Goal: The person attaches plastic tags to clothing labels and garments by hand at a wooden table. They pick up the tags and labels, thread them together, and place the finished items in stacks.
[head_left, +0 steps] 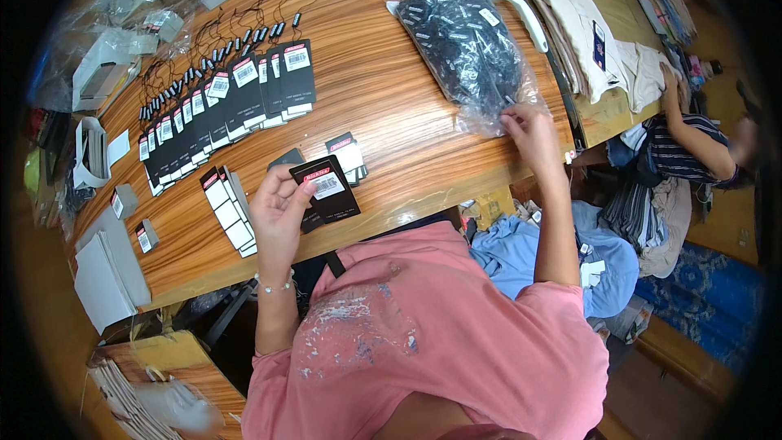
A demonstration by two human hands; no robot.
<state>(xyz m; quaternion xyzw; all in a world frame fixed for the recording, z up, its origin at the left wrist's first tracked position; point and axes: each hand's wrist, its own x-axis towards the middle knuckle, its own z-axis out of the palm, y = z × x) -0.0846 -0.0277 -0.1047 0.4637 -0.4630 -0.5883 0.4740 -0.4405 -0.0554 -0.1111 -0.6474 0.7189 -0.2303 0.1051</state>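
Observation:
My left hand (281, 205) is closed on black hang tags (329, 194), pinched between thumb and fingers, with a white barcode sticker and a red band on the front one. On the right, the fingers of my right hand (529, 132) are pinched together at the crumpled mouth of a clear plastic bag (464, 49). Dark strings with small printed tabs fill the bag. What exactly sits between those fingertips is too small to make out. Just beyond the held tags lies a small stack of tags (346, 155). Further left is a stack of white sticker strips (228, 208).
Overlapping black tags with strings (232, 98) fan across the table's left half. A white tagging-gun-like handle (521, 12) lies behind the bag. Folded beige garments (578, 41) are stacked at right, near another person (692, 143). White cards (106, 273) lie at the left edge.

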